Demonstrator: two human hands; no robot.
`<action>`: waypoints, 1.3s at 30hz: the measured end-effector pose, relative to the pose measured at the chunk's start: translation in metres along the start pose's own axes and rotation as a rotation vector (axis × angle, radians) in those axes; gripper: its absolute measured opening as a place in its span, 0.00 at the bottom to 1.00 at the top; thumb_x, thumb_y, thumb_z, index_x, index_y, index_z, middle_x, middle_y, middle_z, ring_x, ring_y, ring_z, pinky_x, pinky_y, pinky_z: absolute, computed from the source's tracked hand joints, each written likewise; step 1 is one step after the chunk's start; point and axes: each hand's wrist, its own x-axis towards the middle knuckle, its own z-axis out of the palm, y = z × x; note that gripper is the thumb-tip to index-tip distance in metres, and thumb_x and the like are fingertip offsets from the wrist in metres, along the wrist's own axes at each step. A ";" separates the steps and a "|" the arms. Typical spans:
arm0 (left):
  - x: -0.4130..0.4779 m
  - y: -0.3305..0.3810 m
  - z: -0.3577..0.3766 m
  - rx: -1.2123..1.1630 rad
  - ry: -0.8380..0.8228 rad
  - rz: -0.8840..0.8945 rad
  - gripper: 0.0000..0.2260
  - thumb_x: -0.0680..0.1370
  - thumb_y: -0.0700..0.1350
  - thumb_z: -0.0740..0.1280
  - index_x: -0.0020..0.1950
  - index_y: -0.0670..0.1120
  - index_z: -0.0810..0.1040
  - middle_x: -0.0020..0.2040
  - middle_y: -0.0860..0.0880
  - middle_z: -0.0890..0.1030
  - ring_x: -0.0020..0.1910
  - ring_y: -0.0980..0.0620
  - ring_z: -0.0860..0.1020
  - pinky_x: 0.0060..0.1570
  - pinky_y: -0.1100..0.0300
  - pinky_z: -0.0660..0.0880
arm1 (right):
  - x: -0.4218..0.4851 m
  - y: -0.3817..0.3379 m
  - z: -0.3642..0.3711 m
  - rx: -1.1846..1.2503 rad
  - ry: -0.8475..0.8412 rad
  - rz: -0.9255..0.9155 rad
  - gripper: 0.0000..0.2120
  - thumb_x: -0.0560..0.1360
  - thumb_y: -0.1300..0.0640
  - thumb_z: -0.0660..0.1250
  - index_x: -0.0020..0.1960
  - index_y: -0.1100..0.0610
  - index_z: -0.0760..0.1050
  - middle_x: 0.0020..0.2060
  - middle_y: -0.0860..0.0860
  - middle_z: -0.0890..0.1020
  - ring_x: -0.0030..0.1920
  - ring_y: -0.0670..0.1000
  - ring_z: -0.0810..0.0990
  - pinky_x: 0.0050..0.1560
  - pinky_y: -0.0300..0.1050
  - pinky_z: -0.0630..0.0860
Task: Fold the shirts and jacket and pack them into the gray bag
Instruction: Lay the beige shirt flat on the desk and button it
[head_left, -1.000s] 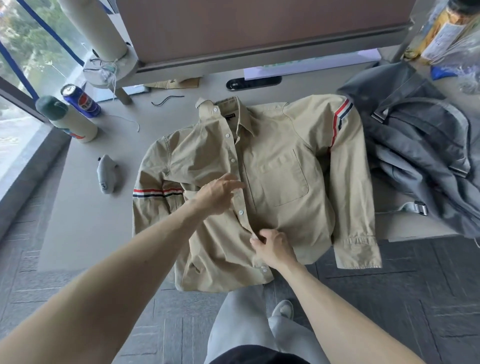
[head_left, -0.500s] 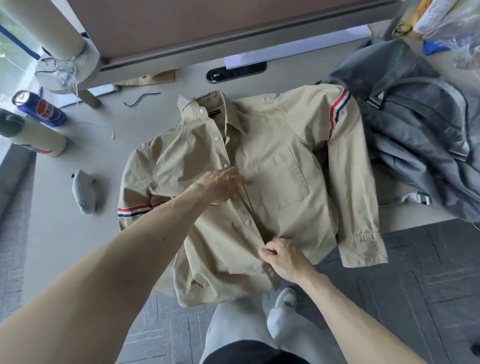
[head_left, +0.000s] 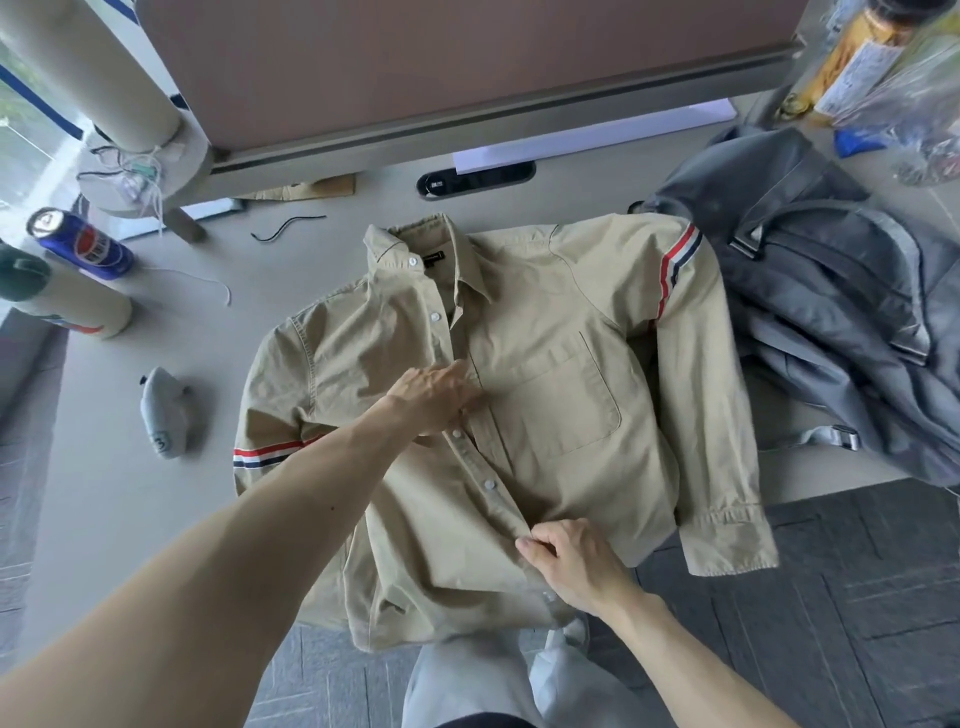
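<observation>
With the left hand (head_left: 434, 397) flat on the shirt (head_left: 550, 395) and the right hand (head_left: 574, 564) pinching its front edge, the overhanging hem risks sliding off the table (head_left: 130, 499).

One cam only, head-worn, wide-angle, looking fwd and steeply down from above the near table (head_left: 119, 483) edge. Close range: forearms enter from the bottom, person's legs and floor show at the near edge. Far side reaches a partition; left edge catches a window. No 2nd view, so no overlap.
</observation>
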 end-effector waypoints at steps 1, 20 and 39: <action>0.001 -0.002 0.000 -0.009 0.010 0.017 0.10 0.79 0.48 0.68 0.60 0.52 0.74 0.59 0.49 0.69 0.59 0.48 0.74 0.52 0.50 0.77 | 0.001 0.000 0.000 -0.009 0.005 0.008 0.25 0.79 0.47 0.63 0.28 0.54 0.58 0.21 0.49 0.64 0.26 0.48 0.65 0.30 0.41 0.58; 0.014 0.018 -0.011 -0.200 0.304 0.082 0.04 0.79 0.45 0.69 0.48 0.46 0.76 0.47 0.49 0.74 0.46 0.43 0.79 0.43 0.50 0.74 | 0.013 0.006 0.002 -0.119 -0.107 0.202 0.26 0.77 0.49 0.64 0.25 0.56 0.59 0.26 0.52 0.69 0.32 0.55 0.73 0.35 0.49 0.67; 0.018 -0.104 -0.060 -0.766 0.551 -0.528 0.21 0.75 0.47 0.70 0.64 0.46 0.65 0.50 0.41 0.81 0.47 0.38 0.80 0.45 0.47 0.77 | 0.168 -0.080 -0.105 -0.028 0.057 0.235 0.11 0.75 0.50 0.67 0.42 0.57 0.80 0.40 0.54 0.83 0.45 0.55 0.80 0.41 0.44 0.70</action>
